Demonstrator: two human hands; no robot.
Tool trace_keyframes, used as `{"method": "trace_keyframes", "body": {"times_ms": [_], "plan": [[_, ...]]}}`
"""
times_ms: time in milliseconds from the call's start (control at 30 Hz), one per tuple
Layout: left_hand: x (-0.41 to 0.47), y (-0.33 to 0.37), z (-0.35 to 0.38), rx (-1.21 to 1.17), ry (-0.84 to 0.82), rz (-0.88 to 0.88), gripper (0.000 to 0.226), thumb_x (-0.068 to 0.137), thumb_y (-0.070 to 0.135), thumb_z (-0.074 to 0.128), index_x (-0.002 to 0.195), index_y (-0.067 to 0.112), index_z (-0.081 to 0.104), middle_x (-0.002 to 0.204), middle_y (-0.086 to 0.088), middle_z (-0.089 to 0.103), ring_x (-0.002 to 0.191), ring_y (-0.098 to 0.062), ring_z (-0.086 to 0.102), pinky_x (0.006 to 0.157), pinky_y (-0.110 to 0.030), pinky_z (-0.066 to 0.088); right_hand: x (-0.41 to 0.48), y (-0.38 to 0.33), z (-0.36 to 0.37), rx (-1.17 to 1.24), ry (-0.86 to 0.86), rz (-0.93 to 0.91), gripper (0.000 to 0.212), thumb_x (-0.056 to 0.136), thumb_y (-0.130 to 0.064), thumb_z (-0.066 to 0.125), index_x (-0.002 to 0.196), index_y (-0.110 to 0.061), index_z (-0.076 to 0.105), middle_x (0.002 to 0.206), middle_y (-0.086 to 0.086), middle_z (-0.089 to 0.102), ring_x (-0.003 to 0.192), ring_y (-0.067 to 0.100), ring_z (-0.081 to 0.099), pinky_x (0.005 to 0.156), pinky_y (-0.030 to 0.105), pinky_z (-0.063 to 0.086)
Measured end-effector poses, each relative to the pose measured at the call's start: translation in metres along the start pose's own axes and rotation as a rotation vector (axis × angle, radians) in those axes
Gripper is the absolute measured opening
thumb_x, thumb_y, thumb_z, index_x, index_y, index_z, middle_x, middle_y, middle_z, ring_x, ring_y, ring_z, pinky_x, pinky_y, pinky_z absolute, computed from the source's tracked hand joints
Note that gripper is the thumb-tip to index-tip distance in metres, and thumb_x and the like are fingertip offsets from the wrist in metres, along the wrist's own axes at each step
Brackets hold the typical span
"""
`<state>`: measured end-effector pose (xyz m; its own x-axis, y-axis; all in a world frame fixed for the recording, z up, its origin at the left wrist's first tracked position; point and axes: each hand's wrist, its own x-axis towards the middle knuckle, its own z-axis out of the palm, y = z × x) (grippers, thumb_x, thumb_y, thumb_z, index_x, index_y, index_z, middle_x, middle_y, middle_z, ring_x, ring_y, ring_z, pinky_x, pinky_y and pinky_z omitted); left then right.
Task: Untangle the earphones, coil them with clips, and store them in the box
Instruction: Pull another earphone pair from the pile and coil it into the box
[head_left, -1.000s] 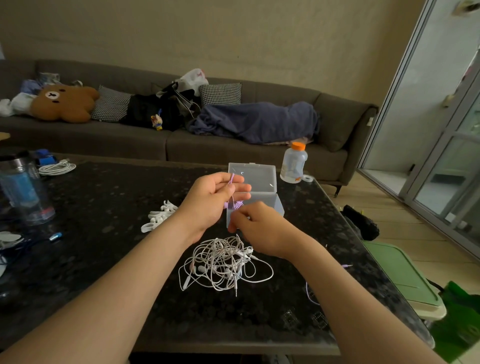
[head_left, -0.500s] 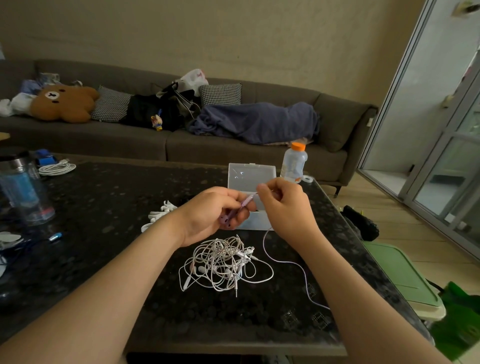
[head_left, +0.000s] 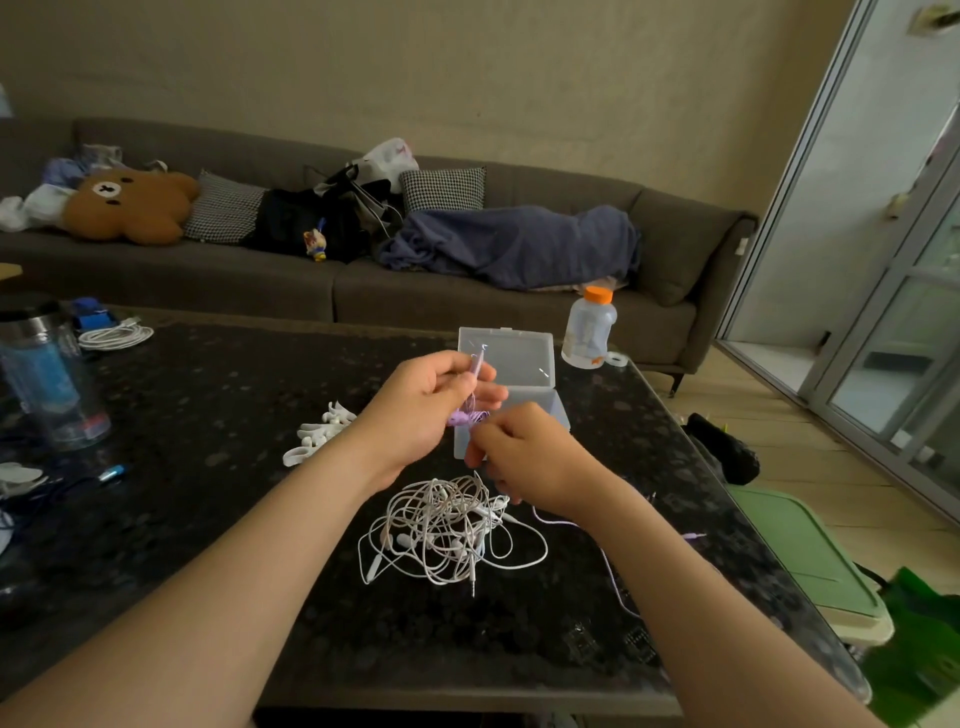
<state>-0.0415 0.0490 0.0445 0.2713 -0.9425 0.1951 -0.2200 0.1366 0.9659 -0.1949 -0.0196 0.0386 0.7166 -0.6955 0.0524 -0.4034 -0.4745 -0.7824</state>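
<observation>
The thin purple earphone cable (head_left: 476, 370) is pinched by curled fingers of the left hand (head_left: 426, 410) and right hand (head_left: 530, 457); its trailing tail may be snagged by the tangled white earphones (head_left: 447, 530).

home living room | sofa (head_left: 363, 280) (teddy (head_left: 130, 205), cushions); dark coffee table (head_left: 208, 441)

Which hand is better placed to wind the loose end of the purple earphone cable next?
Right, probably. The right hand pinches the thin purple earphone cable beside the purple coil, and its loose length trails across the dark speckled table on that side. The left hand grips the coil.
</observation>
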Motion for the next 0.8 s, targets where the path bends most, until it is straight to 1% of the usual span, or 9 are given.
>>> {"method": "trace_keyframes", "body": {"times_ms": [133,200,267,367,500,600,700,767,800], "plan": [[-0.002,-0.007,-0.004,0.267,-0.133,0.007,0.025,0.113,0.019,0.05,0.122,0.023,0.073,0.109,0.001,0.079,0.105,-0.009,0.074,0.092,-0.028,0.055,-0.004,-0.013,-0.007,0.373,0.087,-0.051,0.043,0.112,-0.023,0.047,0.077,-0.005,0.066,0.051,-0.001,0.05,0.045,0.014,0.044,0.049,0.033,0.04],[-0.004,-0.006,-0.003,0.267,-0.195,-0.02,0.028,0.113,0.016,0.047,0.121,0.024,0.072,0.105,0.003,0.08,0.099,-0.006,0.073,0.09,-0.03,0.053,-0.004,-0.017,-0.012,0.537,0.157,-0.071,0.047,0.116,-0.029,0.039,0.084,-0.004,0.063,0.05,-0.002,0.045,0.044,0.012,0.04,0.045,0.027,0.036],[-0.006,0.0,-0.001,0.202,-0.21,-0.055,0.031,0.113,0.012,0.044,0.122,0.021,0.072,0.098,0.005,0.078,0.088,-0.007,0.07,0.082,-0.023,0.052,-0.004,-0.017,-0.017,0.641,0.212,-0.089,0.042,0.117,-0.031,0.034,0.095,-0.005,0.06,0.053,-0.005,0.042,0.046,0.01,0.038,0.045,0.024,0.035],[-0.008,0.008,-0.001,0.076,-0.221,-0.11,0.033,0.112,0.008,0.042,0.125,0.013,0.072,0.098,0.002,0.078,0.086,-0.014,0.062,0.08,-0.025,0.049,-0.001,-0.008,-0.024,0.621,0.341,-0.063,0.031,0.116,-0.029,0.036,0.104,-0.012,0.059,0.062,-0.006,0.044,0.052,0.01,0.039,0.047,0.026,0.035],[-0.008,0.013,-0.001,-0.15,-0.266,-0.123,0.035,0.111,0.005,0.041,0.128,0.008,0.072,0.104,-0.007,0.076,0.085,-0.017,0.058,0.082,-0.032,0.042,0.005,0.007,-0.025,0.312,0.547,0.033,0.028,0.113,-0.03,0.042,0.102,-0.019,0.065,0.076,-0.001,0.057,0.066,0.015,0.051,0.06,0.036,0.043],[-0.008,0.017,0.001,-0.27,-0.292,-0.091,0.036,0.111,0.004,0.041,0.134,0.007,0.068,0.112,-0.008,0.076,0.085,-0.013,0.061,0.087,-0.035,0.042,0.006,0.012,-0.023,0.122,0.424,0.129,0.028,0.111,-0.024,0.046,0.099,-0.016,0.07,0.076,0.001,0.061,0.066,0.015,0.054,0.058,0.032,0.044],[-0.007,0.014,0.003,-0.249,-0.253,-0.052,0.036,0.112,0.007,0.042,0.137,0.014,0.067,0.124,-0.006,0.076,0.094,-0.011,0.067,0.094,-0.038,0.049,0.001,0.009,-0.016,0.017,0.164,0.133,0.034,0.11,-0.021,0.045,0.089,-0.016,0.072,0.073,-0.002,0.058,0.064,0.013,0.052,0.056,0.026,0.041],[-0.005,0.009,0.002,-0.191,-0.187,-0.014,0.037,0.114,0.009,0.041,0.136,0.02,0.067,0.127,-0.002,0.076,0.107,-0.014,0.071,0.102,-0.045,0.048,-0.001,0.003,-0.011,-0.017,0.06,0.12,0.037,0.11,-0.026,0.045,0.086,-0.018,0.072,0.072,-0.002,0.057,0.062,0.012,0.051,0.054,0.025,0.041],[-0.004,0.007,0.002,-0.143,-0.154,0.001,0.038,0.114,0.009,0.039,0.137,0.022,0.067,0.128,0.001,0.076,0.113,-0.014,0.072,0.102,-0.044,0.048,-0.001,0.001,-0.009,-0.016,0.03,0.115,0.039,0.11,-0.028,0.045,0.086,-0.019,0.073,0.07,-0.002,0.057,0.059,0.012,0.05,0.051,0.024,0.041]]}}
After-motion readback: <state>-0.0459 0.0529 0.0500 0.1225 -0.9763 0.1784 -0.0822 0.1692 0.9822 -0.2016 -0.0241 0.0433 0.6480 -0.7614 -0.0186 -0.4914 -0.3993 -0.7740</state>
